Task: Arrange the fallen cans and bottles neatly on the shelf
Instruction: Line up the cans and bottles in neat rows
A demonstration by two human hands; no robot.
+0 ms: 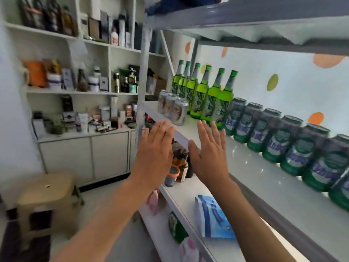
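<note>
1. A storeroom is seen, with a white shelf (251, 167) under a grey one and a cluttered wall unit beyond.
2. Both hands are held flat, fingers straight, grasping nothing: the left hand (153, 148) just off the shelf's front edge, the right hand (209, 148) over that edge.
3. On the shelf, silver cans (173, 108) stand at the far end, green bottles (207, 95) behind them, green cans (283, 140) in a row along the back.
4. Nothing fallen is visible; the task is judged nearly done.
5. Rows are best checked for gaps, and any stray nudged gently with flat palms, so neighbours are not toppled.
</note>
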